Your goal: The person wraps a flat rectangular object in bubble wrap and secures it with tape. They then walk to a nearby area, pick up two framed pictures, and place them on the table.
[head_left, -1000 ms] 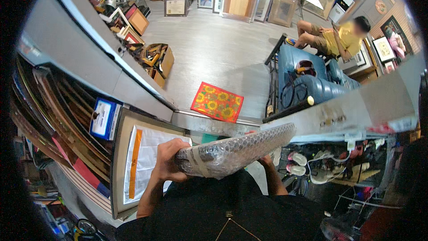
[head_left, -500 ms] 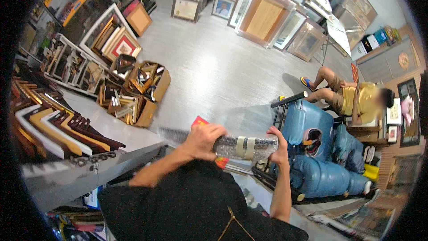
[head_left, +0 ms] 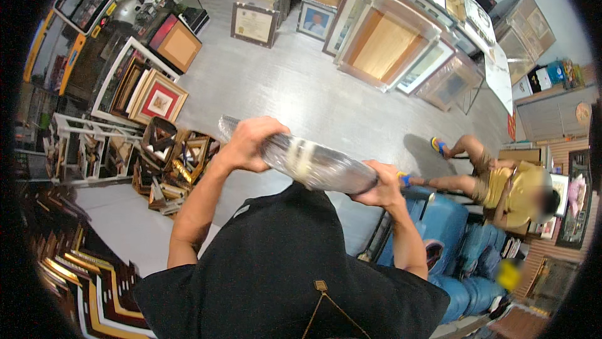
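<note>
A flat package in clear bubble wrap point(head_left: 338, 168), long and thin from this side, spans the space between my two hands in front of my chest. Pale tape strips circle it left of its middle. My left hand point(head_left: 257, 143) is closed over the package near its left end, fingers over the far side and thumb toward me. At the right end my right hand point(head_left: 381, 183) grips the corner, its fingertips partly hidden. The package tilts, its left end higher in the picture. What lies inside the wrap I cannot make out.
Boxes of frame offcuts point(head_left: 179, 163) and corner moulding samples point(head_left: 94, 289) stand to the left. Wrapped frames point(head_left: 389, 41) lean at the back. Blue padded seats point(head_left: 433, 223) are close on my right, with a seated person in a yellow shirt point(head_left: 511, 191) beyond.
Both hands have lifted the package farther out and up in the picture, and it slants more. A red and yellow piece by my left hand no longer shows. The whole view has shifted.
</note>
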Demonstrator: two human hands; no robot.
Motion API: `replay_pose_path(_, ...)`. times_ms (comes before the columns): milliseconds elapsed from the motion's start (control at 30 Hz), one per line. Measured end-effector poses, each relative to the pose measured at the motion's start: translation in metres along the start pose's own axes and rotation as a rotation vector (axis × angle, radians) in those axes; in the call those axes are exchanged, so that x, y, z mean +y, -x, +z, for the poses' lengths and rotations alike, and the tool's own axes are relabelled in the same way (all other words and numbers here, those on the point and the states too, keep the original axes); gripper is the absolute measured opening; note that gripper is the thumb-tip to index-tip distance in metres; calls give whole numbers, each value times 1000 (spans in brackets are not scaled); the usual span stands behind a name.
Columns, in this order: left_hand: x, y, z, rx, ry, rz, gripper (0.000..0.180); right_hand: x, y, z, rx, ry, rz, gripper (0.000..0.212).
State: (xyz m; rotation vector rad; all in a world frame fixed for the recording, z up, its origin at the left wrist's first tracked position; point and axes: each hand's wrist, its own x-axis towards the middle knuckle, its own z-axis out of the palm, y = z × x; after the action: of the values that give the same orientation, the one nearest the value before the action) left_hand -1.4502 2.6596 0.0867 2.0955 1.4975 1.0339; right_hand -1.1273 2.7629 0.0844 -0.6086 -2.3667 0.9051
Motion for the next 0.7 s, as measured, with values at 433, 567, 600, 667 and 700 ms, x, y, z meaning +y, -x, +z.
replay_pose_path(433,-359,23,37,607,453,-1214,59,352,-397,156,-83,315,954,73)
replay_pose_path(567,-420,110,107,273,-160,-1169,31,465,-492,221,-15,295,1213,77)
replay_pose_path(600,-418,110,98,264,215,-1417,33,488,-501,239,-2,298,1298,78)
replay_pose_path(667,-421,102,74,289,733,-1860,34,542,-537,276,61,305,1442,80)
replay_pose_path(700,-425,68,51,401,701,-1900,33,572,-546,296,162,316,1502,77)
